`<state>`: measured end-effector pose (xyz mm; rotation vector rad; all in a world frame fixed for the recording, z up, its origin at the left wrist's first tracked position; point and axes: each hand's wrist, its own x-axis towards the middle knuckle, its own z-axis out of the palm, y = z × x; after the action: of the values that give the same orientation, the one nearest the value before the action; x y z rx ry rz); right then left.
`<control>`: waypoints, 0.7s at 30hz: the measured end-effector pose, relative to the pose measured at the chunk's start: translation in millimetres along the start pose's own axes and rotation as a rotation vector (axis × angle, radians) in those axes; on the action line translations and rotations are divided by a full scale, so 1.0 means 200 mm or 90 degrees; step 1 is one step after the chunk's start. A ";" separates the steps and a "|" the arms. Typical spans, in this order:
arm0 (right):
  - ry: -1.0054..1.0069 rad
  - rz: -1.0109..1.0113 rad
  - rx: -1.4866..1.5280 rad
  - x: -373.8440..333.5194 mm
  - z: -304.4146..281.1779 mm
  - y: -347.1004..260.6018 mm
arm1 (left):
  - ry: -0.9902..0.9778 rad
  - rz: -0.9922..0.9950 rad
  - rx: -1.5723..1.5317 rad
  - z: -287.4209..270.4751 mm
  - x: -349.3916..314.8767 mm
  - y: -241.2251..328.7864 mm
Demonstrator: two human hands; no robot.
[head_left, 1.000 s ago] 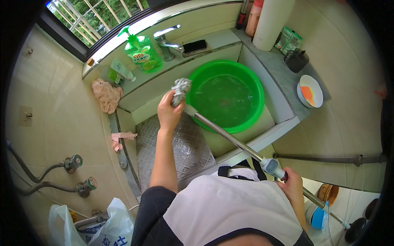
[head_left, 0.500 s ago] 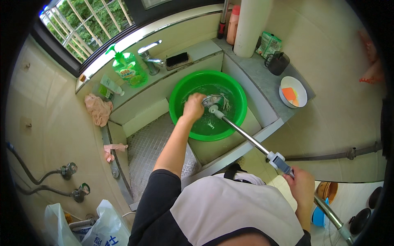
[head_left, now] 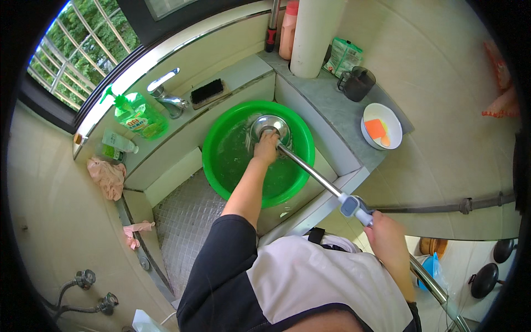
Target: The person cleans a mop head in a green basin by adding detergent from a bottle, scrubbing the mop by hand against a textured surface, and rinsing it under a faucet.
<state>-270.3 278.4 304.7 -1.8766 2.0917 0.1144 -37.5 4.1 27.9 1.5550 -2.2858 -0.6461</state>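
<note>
A mop (head_left: 311, 171) with a metal pole slants from the lower right into a green basin (head_left: 212, 178) of water. Its round metal head plate (head_left: 272, 120) is tipped up inside the basin, with whitish strands partly in the water. My left hand (head_left: 266, 148) reaches over the near rim and grips the mop head close to where the pole joins it; the fingertips are partly hidden. Lower right, my right hand (head_left: 387, 235) wraps round the pole just below its grey-white clamp (head_left: 352, 206).
On the ledge behind stand a green soap bottle (head_left: 138, 116), a tap (head_left: 166, 99) and a black brush (head_left: 207, 92). A dark mug (head_left: 357, 84) and a white bowl (head_left: 394, 112) holding an orange sponge (head_left: 375, 129) sit on the right ledge. Pink cloth (head_left: 107, 177) hangs at left.
The mop head has turned so its round plate faces up more fully, and my left hand has shifted onto its near side. My right hand still holds the pole. The whole view has shifted.
</note>
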 end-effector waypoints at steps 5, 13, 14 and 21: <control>-0.045 0.007 0.044 0.02 0.07 0.03 | 0.035 0.052 0.018 0.05 -0.02 -0.11; 0.016 0.086 0.149 -0.18 -0.10 0.08 | -0.034 0.080 0.104 -0.28 -0.32 0.11; 0.018 0.090 0.185 -0.20 -0.11 0.11 | -0.031 0.065 0.073 -0.34 -0.33 0.17; -0.049 0.099 0.183 -0.18 -0.03 0.10 | 0.029 0.013 -0.005 -0.21 -0.33 0.05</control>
<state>-287.4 313.4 317.1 -1.5209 2.0737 -0.0732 -0.3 59.1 69.0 1.5248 -2.2604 -0.6080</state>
